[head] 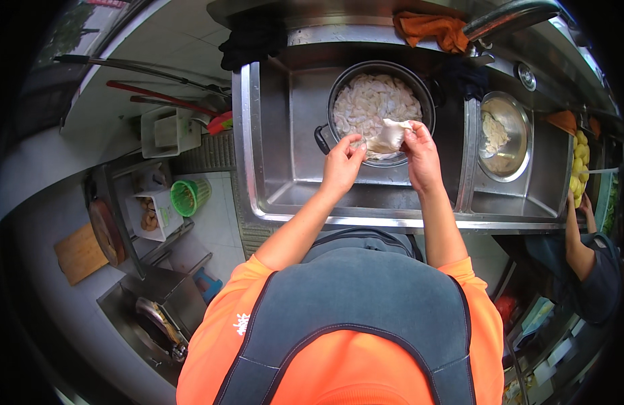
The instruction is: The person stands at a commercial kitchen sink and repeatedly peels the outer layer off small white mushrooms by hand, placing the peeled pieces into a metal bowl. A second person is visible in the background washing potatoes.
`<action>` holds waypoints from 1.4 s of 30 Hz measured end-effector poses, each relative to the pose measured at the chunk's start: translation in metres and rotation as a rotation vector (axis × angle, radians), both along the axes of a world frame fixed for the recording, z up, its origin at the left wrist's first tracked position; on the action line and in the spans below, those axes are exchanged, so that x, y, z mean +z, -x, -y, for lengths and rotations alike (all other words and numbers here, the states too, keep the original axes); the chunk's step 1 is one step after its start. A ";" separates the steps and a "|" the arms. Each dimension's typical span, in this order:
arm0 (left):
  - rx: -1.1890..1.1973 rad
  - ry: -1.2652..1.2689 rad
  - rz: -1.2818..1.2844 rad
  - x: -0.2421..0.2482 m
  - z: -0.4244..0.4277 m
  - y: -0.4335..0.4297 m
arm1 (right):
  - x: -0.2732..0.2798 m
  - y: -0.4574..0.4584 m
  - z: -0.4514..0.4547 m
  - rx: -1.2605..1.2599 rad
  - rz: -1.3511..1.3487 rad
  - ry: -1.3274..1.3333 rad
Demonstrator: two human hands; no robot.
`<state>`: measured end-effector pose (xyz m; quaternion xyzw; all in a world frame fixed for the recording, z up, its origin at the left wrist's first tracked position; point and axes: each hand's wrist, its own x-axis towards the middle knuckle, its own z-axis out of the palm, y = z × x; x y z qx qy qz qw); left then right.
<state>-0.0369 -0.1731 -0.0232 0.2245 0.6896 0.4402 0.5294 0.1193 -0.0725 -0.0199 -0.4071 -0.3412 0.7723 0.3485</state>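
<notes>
A large black-handled metal pot (337, 91) stands in the left basin of a stainless steel sink (312, 167), filled with pale, whitish pieces of raw meat or skin (375, 98). Over the pot's near rim, my right hand (423, 154) pinches a whitish piece (392, 134) between thumb and fingers. My left hand (344, 162) is just left of that piece, thumb and fingers bent close together near its lower edge; whether it grips any of it is unclear. In the right basin, a round metal bowl (512, 164) holds a smaller pale heap (494, 132).
Orange cloths (428, 30) and a black-handled pan (514, 17) lie behind the sink. A co-worker (585, 258) at the far right handles yellow peeled produce (579, 167). On the left are a green basket (190, 196), white bins (162, 131) and red-handled tools (160, 96).
</notes>
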 end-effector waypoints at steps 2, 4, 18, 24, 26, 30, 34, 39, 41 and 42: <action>0.116 0.135 0.453 -0.003 -0.005 0.003 | 0.008 0.008 0.009 0.102 0.100 -0.173; 0.143 0.143 0.800 -0.007 -0.010 0.005 | 0.017 0.012 0.020 0.314 0.466 -0.597; 0.113 -0.039 0.842 0.001 -0.007 0.010 | 0.027 0.000 0.055 0.035 0.771 -0.840; -0.082 -0.018 0.510 0.006 0.001 0.001 | -0.018 0.005 0.033 0.178 0.476 -0.305; -0.108 -0.052 0.441 0.003 0.005 0.002 | -0.030 -0.002 0.032 0.104 0.332 0.133; -0.097 -0.105 0.446 -0.005 0.015 0.001 | -0.041 -0.015 0.037 -0.122 -0.160 0.518; -0.043 -0.016 0.408 -0.013 0.024 -0.006 | -0.036 -0.014 0.038 -0.096 -0.198 0.437; 0.011 0.054 -0.144 -0.012 0.023 -0.010 | -0.013 -0.008 0.030 0.039 0.003 0.191; 0.037 -0.010 0.320 -0.008 0.015 -0.005 | -0.001 -0.002 0.031 0.175 0.366 -0.286; 0.085 0.000 0.570 -0.006 0.012 -0.005 | 0.006 0.000 0.035 0.261 0.572 -0.620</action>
